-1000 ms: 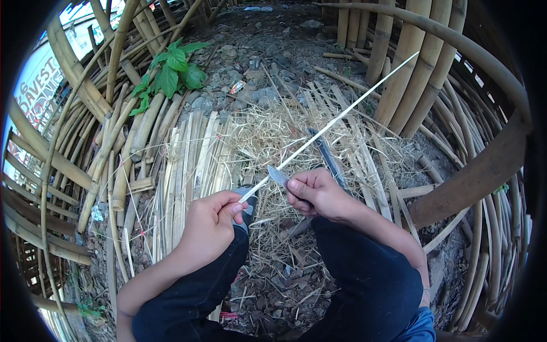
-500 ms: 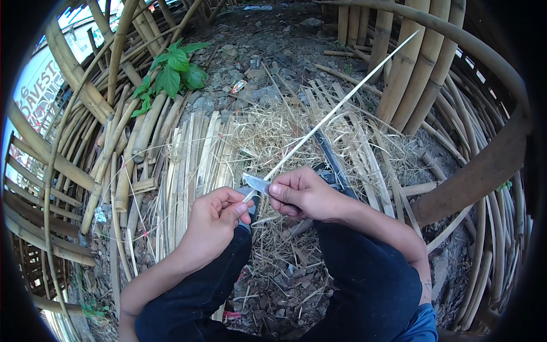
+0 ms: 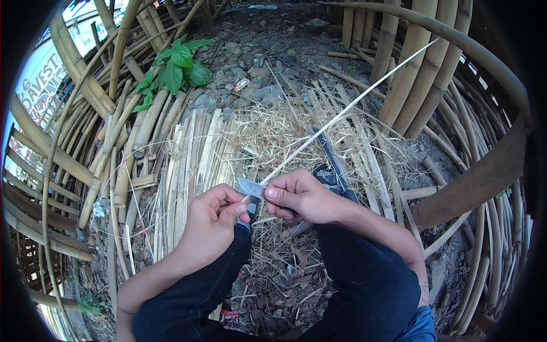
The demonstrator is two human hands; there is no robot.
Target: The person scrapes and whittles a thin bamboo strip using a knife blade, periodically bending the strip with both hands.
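A long, thin bamboo strip (image 3: 353,104) slants from my lap up to the far right. Its near end is pinched between the thumb and fingers of my left hand (image 3: 212,221), above the left knee. My right hand (image 3: 301,197) grips a small knife (image 3: 251,187) with its thumb pressed on the flat of the grey blade. The blade points left and lies across the strip close to my left fingers. The knife's handle is hidden inside my right fist, and the strip passes by that hand.
Pale shavings (image 3: 268,137) heap up beyond my hands, between split bamboo slats (image 3: 191,148) on the left and a dark flat bar (image 3: 329,154) on the right. Bamboo poles (image 3: 419,80) stand at the far right. A leafy plant (image 3: 174,67) grows at the far left.
The strip's far end has swung a little to the right. The knife blade has shifted slightly left, closer to my left fingers. Both hands keep their hold.
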